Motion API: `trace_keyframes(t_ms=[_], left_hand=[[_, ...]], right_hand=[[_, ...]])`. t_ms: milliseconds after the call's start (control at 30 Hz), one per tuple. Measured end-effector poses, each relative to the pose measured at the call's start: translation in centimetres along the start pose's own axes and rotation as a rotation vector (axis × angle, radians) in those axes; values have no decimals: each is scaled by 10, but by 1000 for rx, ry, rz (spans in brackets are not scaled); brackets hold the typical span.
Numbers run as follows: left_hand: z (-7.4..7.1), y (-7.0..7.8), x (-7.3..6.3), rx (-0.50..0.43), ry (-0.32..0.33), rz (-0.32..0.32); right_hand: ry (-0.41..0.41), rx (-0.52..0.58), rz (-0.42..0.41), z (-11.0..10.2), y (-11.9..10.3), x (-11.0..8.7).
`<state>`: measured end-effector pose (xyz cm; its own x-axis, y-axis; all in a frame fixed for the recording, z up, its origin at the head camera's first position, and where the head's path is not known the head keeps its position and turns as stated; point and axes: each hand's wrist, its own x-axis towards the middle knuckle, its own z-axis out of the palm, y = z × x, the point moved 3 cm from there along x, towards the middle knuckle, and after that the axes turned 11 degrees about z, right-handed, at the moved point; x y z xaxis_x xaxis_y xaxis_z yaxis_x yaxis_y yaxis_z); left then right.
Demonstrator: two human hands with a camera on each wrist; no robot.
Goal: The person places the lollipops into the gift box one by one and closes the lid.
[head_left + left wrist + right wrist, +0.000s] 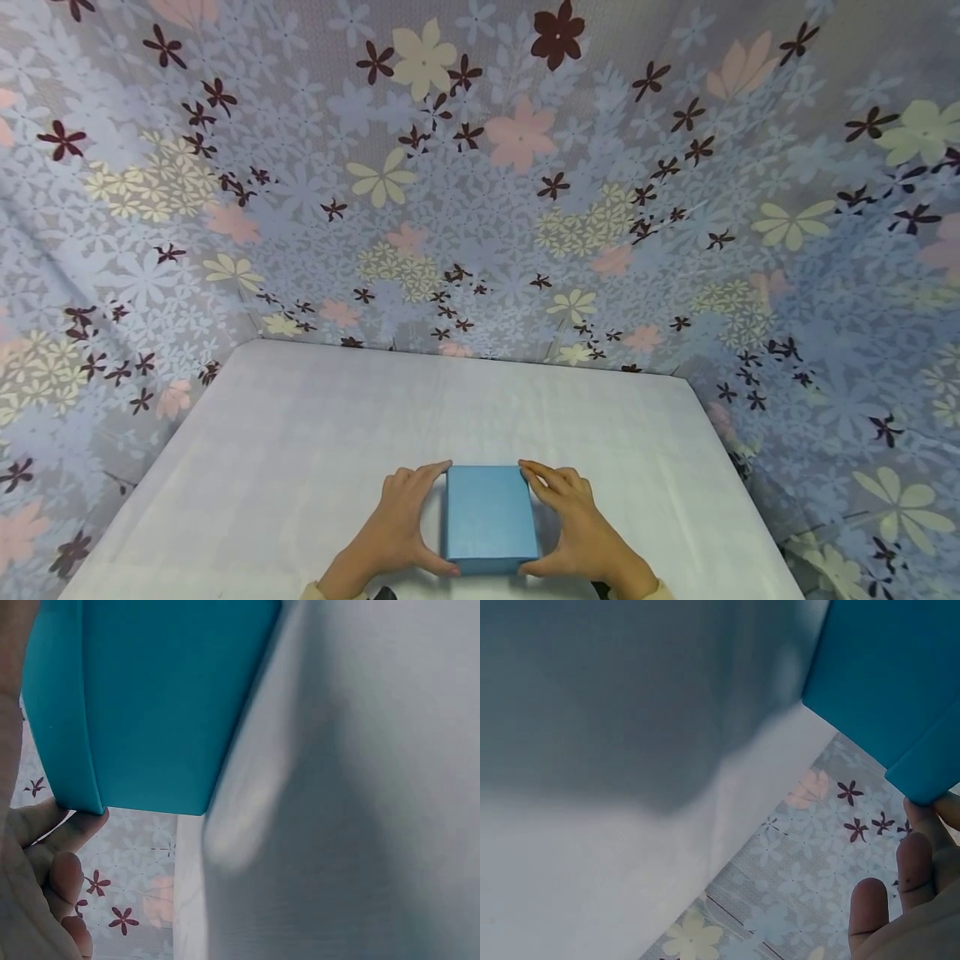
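A light blue box [491,512] with a lid sits at the front middle of the white-covered table, lid on top. My left hand [401,517] holds it from the left, thumb at the near corner and fingertips at the far one. On the opposite side my right hand [573,521] grips it the same way, with a gap between palm and box wall. The left wrist view shows the lid's rim [64,712] with fingertips [86,825] at its corner. In the right wrist view, fingertips [919,814] touch the lid's far corner too.
A white cloth [337,417] covers the table, whose far edge runs across the middle of the head view. Behind it and along both sides hangs a floral curtain [480,208]. Shadows of the hands and box fall on the cloth.
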<state>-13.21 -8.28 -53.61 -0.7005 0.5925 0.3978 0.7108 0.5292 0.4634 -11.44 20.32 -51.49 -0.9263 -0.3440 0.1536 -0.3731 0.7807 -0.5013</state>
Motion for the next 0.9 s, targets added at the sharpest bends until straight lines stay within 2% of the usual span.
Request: trace_keyframes(t_ms=[167,367,667,900], left_hand=[[4,0,-3,7,4,6],[7,0,-9,44,0,7],[10,2,-13,2,-82,-85],[14,0,-12,-29,-114,-109]], right_hand=[[5,-22,2,5,2,-3],[40,-61,-44,13,2,-6],[50,-95,-35,18,1,-10],[14,-100,11,16,2,-12]])
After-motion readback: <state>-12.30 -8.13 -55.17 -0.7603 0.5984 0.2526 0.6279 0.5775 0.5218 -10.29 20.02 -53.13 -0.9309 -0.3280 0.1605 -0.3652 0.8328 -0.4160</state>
